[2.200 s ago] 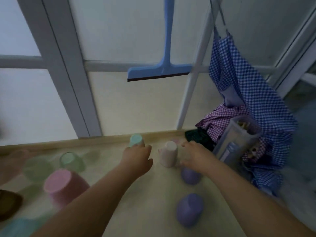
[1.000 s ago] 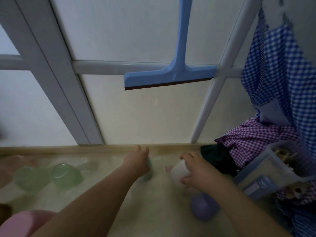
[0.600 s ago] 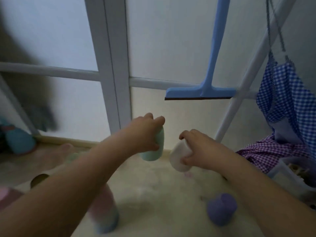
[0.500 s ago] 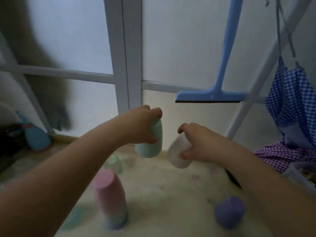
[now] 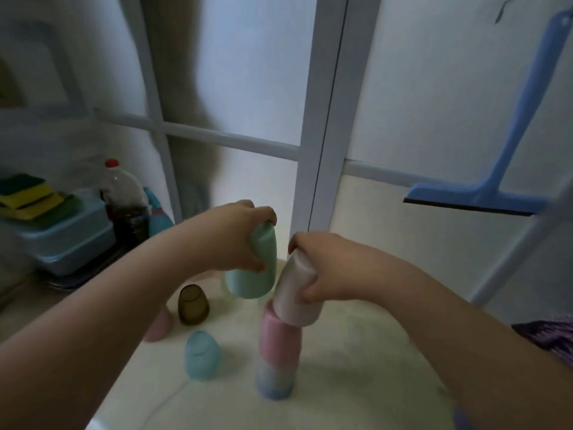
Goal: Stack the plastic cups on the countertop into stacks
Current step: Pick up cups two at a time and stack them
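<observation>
My left hand [image 5: 231, 237] grips an upside-down mint green cup [image 5: 255, 271], held in the air left of the stack. My right hand [image 5: 325, 268] holds a cream cup [image 5: 293, 293], mouth down, tilted over the top of the stack [image 5: 279, 352]. The stack has a pink cup on top and pale and blue cups below, standing on the cream countertop [image 5: 356, 367]. Loose upside-down cups sit to the left: a brown one [image 5: 193, 304], a light blue one [image 5: 202, 355] and a pink one [image 5: 158, 325] partly behind my left arm.
A blue squeegee [image 5: 483, 193] hangs at the right against the window frame [image 5: 319, 125]. At the back left stand a blue tub [image 5: 65, 240] with sponges on top and a red-capped bottle [image 5: 124, 200]. Checked cloth [image 5: 548, 336] lies at the right edge.
Both hands lifted their cups off the counter and carried them left. The cream cup now hangs right over the pink-topped stack; the view swung left.
</observation>
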`<control>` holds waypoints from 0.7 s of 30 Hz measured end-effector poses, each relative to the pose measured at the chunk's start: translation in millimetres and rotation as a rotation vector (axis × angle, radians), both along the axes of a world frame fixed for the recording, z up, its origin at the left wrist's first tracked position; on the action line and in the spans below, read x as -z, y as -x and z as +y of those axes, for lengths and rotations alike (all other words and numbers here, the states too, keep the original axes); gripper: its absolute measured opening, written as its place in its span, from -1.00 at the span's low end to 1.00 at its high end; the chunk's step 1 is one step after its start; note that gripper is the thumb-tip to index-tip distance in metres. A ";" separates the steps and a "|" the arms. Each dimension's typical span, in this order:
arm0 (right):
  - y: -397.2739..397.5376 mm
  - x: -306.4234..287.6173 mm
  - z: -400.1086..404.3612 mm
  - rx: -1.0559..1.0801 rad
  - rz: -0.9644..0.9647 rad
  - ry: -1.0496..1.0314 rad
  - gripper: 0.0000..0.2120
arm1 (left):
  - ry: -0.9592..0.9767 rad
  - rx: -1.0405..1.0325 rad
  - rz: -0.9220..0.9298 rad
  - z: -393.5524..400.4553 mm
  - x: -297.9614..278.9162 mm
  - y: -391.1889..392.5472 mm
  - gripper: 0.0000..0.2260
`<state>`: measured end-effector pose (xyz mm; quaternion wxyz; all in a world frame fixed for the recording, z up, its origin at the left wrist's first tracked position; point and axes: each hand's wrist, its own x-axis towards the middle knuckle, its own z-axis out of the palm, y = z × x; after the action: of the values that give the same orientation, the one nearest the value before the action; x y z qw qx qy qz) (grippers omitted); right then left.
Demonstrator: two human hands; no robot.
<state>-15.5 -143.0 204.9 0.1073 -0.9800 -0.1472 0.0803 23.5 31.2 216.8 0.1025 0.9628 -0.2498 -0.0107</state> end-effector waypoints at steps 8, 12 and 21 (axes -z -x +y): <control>-8.4 42.6 27.9 -0.059 0.060 0.096 -0.50 | 0.076 -0.076 0.070 32.2 15.9 7.4 -0.35; -8.6 60.6 26.4 -0.030 0.059 0.067 -0.45 | 0.100 -0.095 0.064 40.1 13.0 13.1 -0.33; 4.4 51.9 11.2 0.066 0.065 -0.146 -0.17 | 0.278 0.009 0.019 33.0 -13.3 22.4 -0.39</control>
<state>-19.9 -131.8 153.0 0.1857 -0.9708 -0.1167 0.0976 1.1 64.2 230.1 0.2371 0.9381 -0.2521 0.0142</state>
